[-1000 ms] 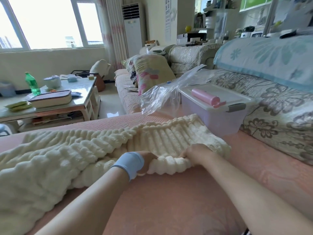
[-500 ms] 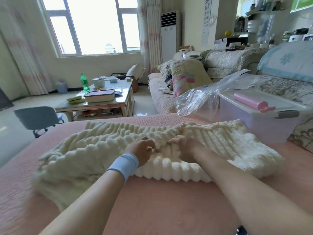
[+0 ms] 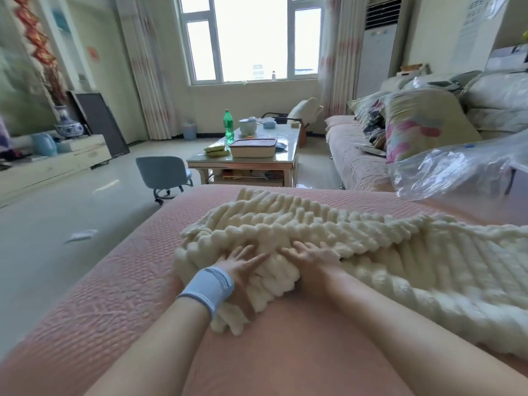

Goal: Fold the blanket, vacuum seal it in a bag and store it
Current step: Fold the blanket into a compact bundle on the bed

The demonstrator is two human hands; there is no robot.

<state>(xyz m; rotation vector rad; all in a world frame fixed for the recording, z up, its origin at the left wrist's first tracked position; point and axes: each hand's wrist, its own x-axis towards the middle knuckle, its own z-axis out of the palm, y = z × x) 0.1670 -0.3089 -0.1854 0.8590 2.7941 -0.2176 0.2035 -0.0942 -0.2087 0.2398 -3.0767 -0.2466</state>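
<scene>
Pink sofa (image 3: pixel 128 281) has the blanket (image 3: pixel 400 252) lying long-ways left to right, bulk trailing right toward the bag (image 3: pixel 457 170). Left hand (image 3: pixel 240 264) and right hand (image 3: pixel 311 260) both press flat on its left end, fingers spread, gripping nothing.

**Colour and pattern key**

The blanket (image 3: pixel 371 252) is cream, ribbed in rows of puffy bobbles. The cover (image 3: pixel 114 281) beneath it is salmon pink with a fine wavy quilted texture. The wristband (image 3: pixel 210 287) is pale blue with lighter edging. The bag (image 3: pixel 463 170) is clear and glossy. The pillow (image 3: pixel 423 124) is cream with pink and blue blotches. The desk (image 3: pixel 287 144) is cream, and the bottle (image 3: pixel 228 128) on it is green. The chair (image 3: pixel 163 170) is grey-blue. The vase (image 3: pixel 67 124) is patterned in blue and white.
</scene>
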